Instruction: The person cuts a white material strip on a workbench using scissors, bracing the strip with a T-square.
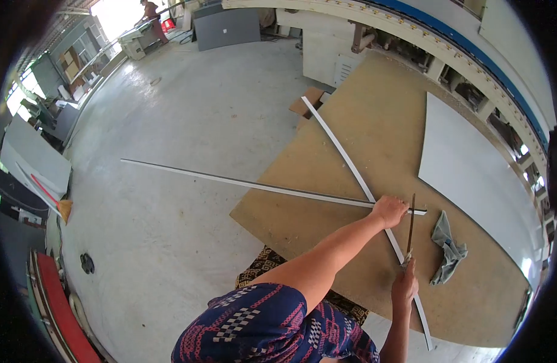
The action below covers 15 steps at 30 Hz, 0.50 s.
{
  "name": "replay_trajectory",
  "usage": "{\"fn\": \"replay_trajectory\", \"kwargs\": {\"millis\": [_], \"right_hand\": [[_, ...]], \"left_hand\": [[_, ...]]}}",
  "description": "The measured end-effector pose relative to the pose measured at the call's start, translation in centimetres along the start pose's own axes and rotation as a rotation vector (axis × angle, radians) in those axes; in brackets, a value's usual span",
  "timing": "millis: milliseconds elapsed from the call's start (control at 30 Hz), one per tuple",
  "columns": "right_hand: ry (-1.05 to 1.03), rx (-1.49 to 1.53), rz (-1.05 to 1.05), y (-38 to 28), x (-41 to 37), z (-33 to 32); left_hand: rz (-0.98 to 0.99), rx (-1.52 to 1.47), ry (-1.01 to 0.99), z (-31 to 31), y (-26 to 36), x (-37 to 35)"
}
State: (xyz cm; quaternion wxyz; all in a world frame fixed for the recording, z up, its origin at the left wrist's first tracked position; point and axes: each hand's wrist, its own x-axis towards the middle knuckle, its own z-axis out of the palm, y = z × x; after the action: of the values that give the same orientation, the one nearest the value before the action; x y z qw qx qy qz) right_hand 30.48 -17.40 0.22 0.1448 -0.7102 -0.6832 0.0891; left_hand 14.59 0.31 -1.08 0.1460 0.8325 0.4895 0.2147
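My left hand is closed around a long white strip near its right end. This strip reaches far out to the left, past the edge of the brown board. My right hand grips a file, long, thin and dark, by its pale handle. The file's blade crosses the short end of strip that sticks out beyond my left hand. Underneath, a second white strip lies diagonally across the board. A crumpled grey-green cloth lies just right of the file.
The brown board forms the work surface, with a white sheet on its right side. A large machine runs along the back and right. At the left are a broom and stacked panels. A person is far off.
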Motion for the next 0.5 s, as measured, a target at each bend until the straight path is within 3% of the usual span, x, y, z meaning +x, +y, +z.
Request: {"fn": "replay_trajectory", "kwargs": {"millis": [67,200,233,300,333,500], "right_hand": [[0.088,0.029,-0.101,1.2,-0.9,0.2],[-0.086,-0.089,0.12,-2.5,5.0,-1.6],[-0.047,-0.071,0.121,-2.2,6.6,-0.7],[0.052,-0.052,0.026,0.0,8.4,2.2],[0.095,-0.025,-0.039,0.3,8.3,2.6],[-0.054,-0.032,0.078,-1.1,0.5,-1.1]], "left_hand": [[-0.01,-0.038,-0.046,-0.9,0.2,-0.2],[-0.011,-0.026,-0.139,0.2,-0.1,0.3],[-0.078,-0.148,-0.119,1.3,-0.5,0.4],[-0.007,-0.02,-0.064,1.1,-0.1,0.5],[-0.005,0.037,-0.067,-0.1,0.4,0.3],[0.034,0.081,0.033,0.3,0.2,0.3]]}}
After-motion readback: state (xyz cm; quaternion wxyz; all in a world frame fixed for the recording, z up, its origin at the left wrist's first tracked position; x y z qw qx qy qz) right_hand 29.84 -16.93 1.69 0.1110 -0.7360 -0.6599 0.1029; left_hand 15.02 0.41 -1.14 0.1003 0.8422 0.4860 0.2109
